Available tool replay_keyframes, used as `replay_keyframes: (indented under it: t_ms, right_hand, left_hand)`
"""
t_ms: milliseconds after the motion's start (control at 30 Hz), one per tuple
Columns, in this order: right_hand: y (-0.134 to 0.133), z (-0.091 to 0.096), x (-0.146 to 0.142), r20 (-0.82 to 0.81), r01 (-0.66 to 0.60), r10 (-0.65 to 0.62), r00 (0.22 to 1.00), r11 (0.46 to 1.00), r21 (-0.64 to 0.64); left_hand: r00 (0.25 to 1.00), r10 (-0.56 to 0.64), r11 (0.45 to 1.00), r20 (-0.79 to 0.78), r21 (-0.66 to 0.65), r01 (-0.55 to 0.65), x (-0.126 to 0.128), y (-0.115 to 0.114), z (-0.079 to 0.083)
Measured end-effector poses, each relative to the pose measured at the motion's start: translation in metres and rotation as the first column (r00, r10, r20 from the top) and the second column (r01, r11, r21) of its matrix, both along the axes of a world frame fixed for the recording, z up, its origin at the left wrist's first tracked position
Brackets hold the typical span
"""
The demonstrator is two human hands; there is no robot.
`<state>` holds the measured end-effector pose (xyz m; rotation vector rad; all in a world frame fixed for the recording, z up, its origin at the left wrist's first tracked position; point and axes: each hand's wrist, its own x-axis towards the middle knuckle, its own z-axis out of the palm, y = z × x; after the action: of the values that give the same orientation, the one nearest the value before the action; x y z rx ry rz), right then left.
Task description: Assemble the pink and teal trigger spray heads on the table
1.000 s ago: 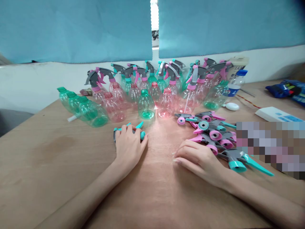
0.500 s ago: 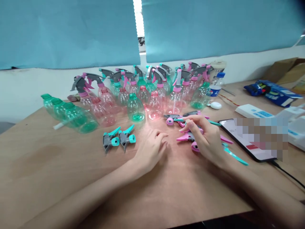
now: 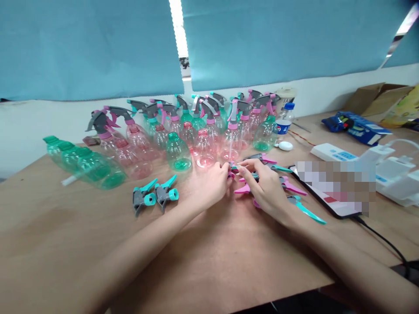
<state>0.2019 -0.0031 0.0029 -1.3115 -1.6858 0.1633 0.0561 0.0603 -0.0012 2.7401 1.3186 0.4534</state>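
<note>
My left hand (image 3: pixel 216 185) is closed, its fingertips pinching a grey and pink spray head (image 3: pixel 231 175) low over the table. Most of that head is hidden behind the fingers. From the right, my right hand (image 3: pixel 266 187) meets it, thumb and forefinger closed on a small teal trigger (image 3: pixel 234 167). Below and beside the right hand lie several grey spray heads with pink collars, loose pink triggers (image 3: pixel 294 186) and a teal trigger (image 3: pixel 310 213). Two grey spray heads with teal collars and triggers (image 3: pixel 166 194) lie left of my left hand.
Behind the hands stand several pink and green bottles (image 3: pixel 178 152), many with spray heads on. Green bottles (image 3: pixel 101 168) stand at the left with a white tube across them. To the right are a phone (image 3: pixel 322 198), a power strip (image 3: pixel 334 152), a blue packet (image 3: pixel 356 126) and a drink bottle (image 3: pixel 287 115).
My left hand has moved right and up from the bare table to the spray head and closed on it. My right hand has brought the teal trigger slightly left, against that head.
</note>
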Motion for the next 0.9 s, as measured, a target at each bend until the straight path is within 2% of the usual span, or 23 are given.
replay_keyframes:
  t_ms: [233,300,367,467,600,767,900]
  right_hand:
    - [-0.003,0.002,-0.001,0.024,0.004,-0.004,1.0,1.0,0.005]
    - [-0.003,0.002,-0.002,0.018,0.0,0.0,1.0,1.0,-0.003]
    - [-0.004,0.001,-0.002,0.01,-0.017,0.017,1.0,1.0,-0.01]
    - [-0.003,-0.001,-0.004,-0.018,-0.102,0.102,0.995,0.995,-0.021]
    - [-0.006,-0.004,-0.009,0.009,-0.242,0.243,0.97,0.968,-0.065]
    - [-0.011,-0.005,-0.014,-0.004,-0.34,0.342,0.94,0.933,-0.119]
    - [-0.016,-0.006,-0.019,0.002,-0.355,0.361,0.933,0.919,-0.17]
  left_hand:
    - [0.989,0.106,0.994,-0.106,-0.002,-0.107,-0.016,-0.038,0.018]
    - [0.991,0.043,0.999,-0.124,-0.004,-0.044,-0.026,-0.043,0.025]
    - [0.988,-0.086,0.996,-0.13,-0.044,0.081,-0.037,-0.043,0.03]
    - [0.962,-0.243,0.968,-0.127,-0.099,0.231,-0.047,-0.037,0.033]
    - [0.949,-0.278,0.958,-0.146,-0.114,0.263,-0.047,-0.027,0.025]
    - [0.978,-0.207,0.973,0.005,-0.101,0.207,-0.05,-0.026,0.018]
    - [0.974,-0.117,0.984,0.192,-0.112,0.14,-0.065,-0.041,0.015]
